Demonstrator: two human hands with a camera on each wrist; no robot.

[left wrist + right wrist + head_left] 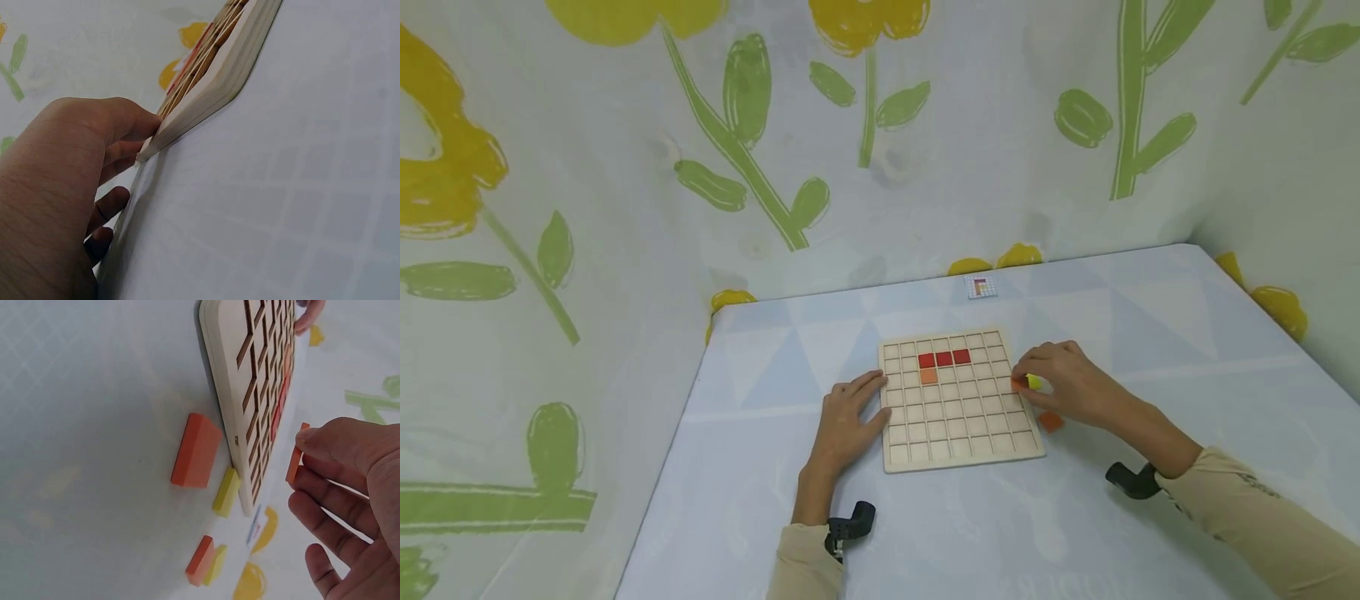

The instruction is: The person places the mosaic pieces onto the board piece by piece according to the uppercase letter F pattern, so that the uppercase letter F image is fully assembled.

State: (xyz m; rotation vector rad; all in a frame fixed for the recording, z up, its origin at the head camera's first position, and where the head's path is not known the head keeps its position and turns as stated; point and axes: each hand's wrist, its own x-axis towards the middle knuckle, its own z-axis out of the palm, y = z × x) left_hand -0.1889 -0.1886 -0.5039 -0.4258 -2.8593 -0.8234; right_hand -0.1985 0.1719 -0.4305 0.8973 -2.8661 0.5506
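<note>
A pale wooden grid board [958, 417] lies on the table. Three red tiles [944, 359] fill neighbouring squares in an upper row, and one orange tile [928, 376] sits under the leftmost. My left hand [844, 425] rests at the board's left edge, thumb and fingertips against its rim, which the left wrist view shows close up. Just off the right edge, my right hand [1071, 385] pinches an orange square tile [296, 454] between thumb and fingertips. Beneath that hand lie loose pieces: an orange tile [196, 451], a yellow tile [226, 492], and another orange tile [199, 560] beside a yellow one [216, 565].
A small card [981, 287] with a coloured grid pattern lies near the table's back edge, beyond the board. Flower-printed cloth [925, 192] hangs behind and along the sides of the pale blue patterned table [760, 467].
</note>
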